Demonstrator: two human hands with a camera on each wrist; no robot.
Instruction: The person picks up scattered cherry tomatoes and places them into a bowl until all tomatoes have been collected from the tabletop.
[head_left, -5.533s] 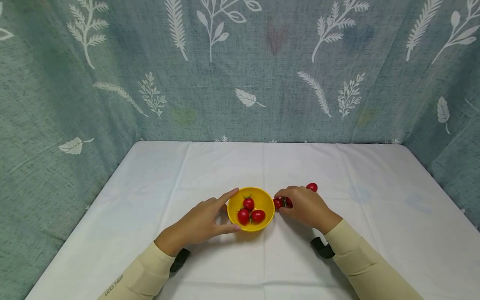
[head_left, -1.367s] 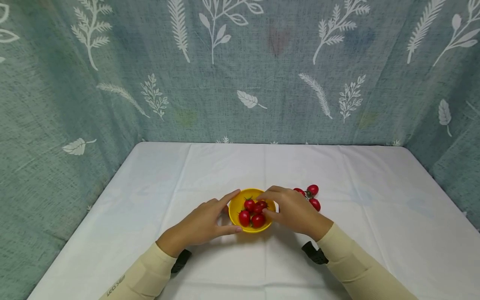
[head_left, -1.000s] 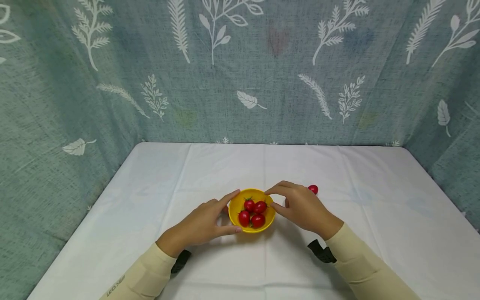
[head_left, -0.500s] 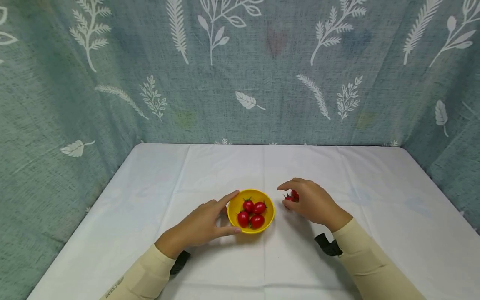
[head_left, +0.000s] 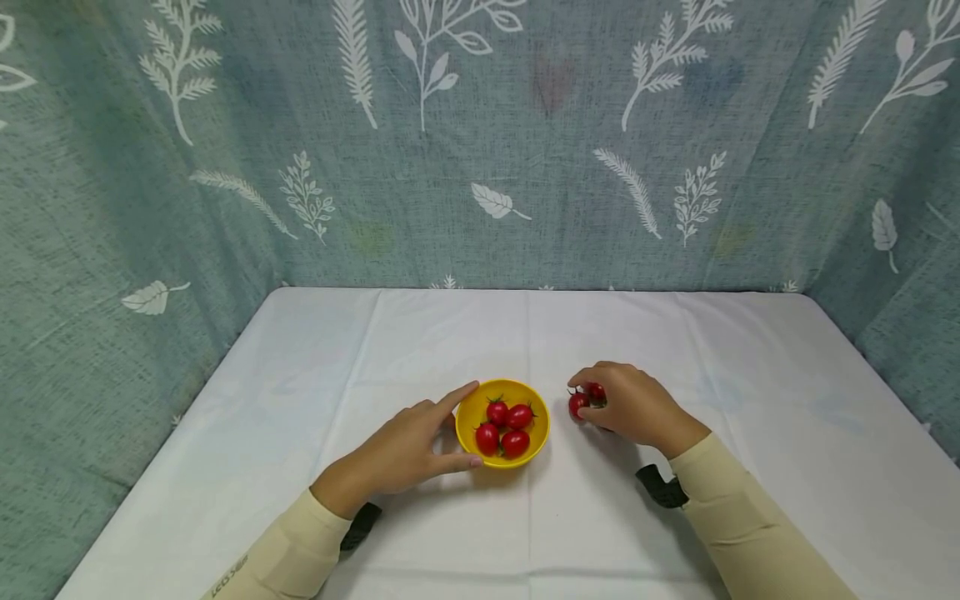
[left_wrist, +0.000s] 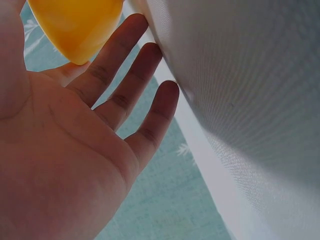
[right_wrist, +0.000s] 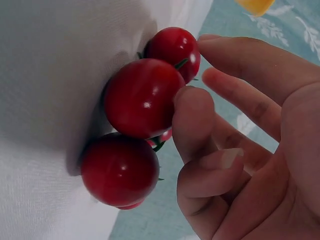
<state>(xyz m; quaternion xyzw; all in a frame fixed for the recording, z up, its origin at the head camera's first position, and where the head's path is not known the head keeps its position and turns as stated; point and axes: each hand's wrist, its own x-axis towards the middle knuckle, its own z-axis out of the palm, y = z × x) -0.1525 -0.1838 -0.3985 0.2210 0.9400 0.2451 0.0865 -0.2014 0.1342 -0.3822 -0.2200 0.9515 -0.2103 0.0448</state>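
Observation:
A yellow bowl [head_left: 476, 405] on the white cloth holds several red cherry tomatoes [head_left: 515, 443]. My left hand [head_left: 397, 448] holds the bowl's left side, index finger at the far rim and thumb at the near rim; its other fingers stretch out low by the cloth. Right of the bowl, my right hand [head_left: 636, 404] has thumb and index finger around a cherry tomato [head_left: 577, 406]. That tomato [right_wrist: 172, 47] rests on the cloth in the right wrist view, my thumb tip at its side. Nearer tomatoes [right_wrist: 145, 97] lie beside my curled fingers; the head view shows one [head_left: 596, 393] partly hidden.
A white cloth [head_left: 420, 333] covers the table. Green-grey curtains [head_left: 480, 242] with white leaf prints hang behind it and along both sides. Each wrist wears a black strap [head_left: 362, 525] at the sleeve's end.
A fourth tomato now lies in the bowl, let go there by my right hand. That hand has moved right to the loose tomatoes and drawn its fingers in. My left hand stays put.

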